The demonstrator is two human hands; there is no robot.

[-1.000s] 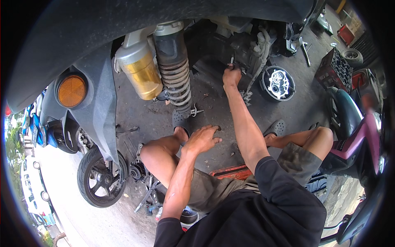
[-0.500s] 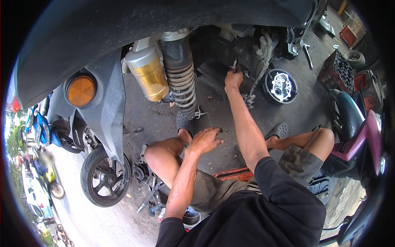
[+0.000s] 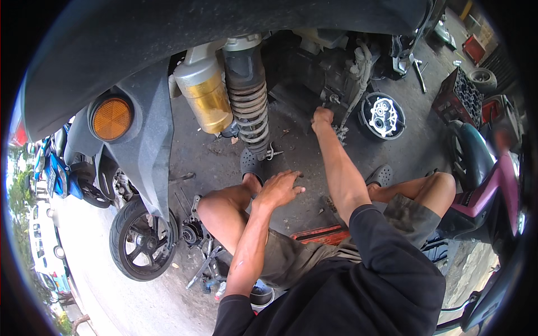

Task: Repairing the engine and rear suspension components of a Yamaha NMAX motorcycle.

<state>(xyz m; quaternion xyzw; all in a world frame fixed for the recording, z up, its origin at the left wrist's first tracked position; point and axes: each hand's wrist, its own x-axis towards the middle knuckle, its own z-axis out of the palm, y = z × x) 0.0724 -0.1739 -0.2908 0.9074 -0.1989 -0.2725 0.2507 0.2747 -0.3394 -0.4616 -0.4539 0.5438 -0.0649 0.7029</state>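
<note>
My right hand [image 3: 322,119] is closed, raised beside the dark underside of the scooter's engine [image 3: 305,70]. What it grips is mostly hidden; only a thin tip pokes out above the fingers. Just beyond the hand, a small metal shaft end [image 3: 334,98] juts from the engine, next to a grimy upright bracket [image 3: 361,70]. My left hand [image 3: 280,189] hovers in front of my left knee with fingers apart, holding nothing. Left of the engine hang a coil-spring shock absorber [image 3: 251,106] and its gold canister [image 3: 206,101].
A round black basin [image 3: 367,127] holds a pale metal gasket-shaped cover [image 3: 383,117]. A red tray [image 3: 319,235] lies between my legs. At left are a loose wheel [image 3: 144,241] and greasy parts [image 3: 193,232]. A crate [image 3: 457,98] and pink bodywork [image 3: 487,196] stand at right.
My right hand has come down and slightly right, away from the engine's underside. The thin thing in it shows less. My left hand stays nearly where it was.
</note>
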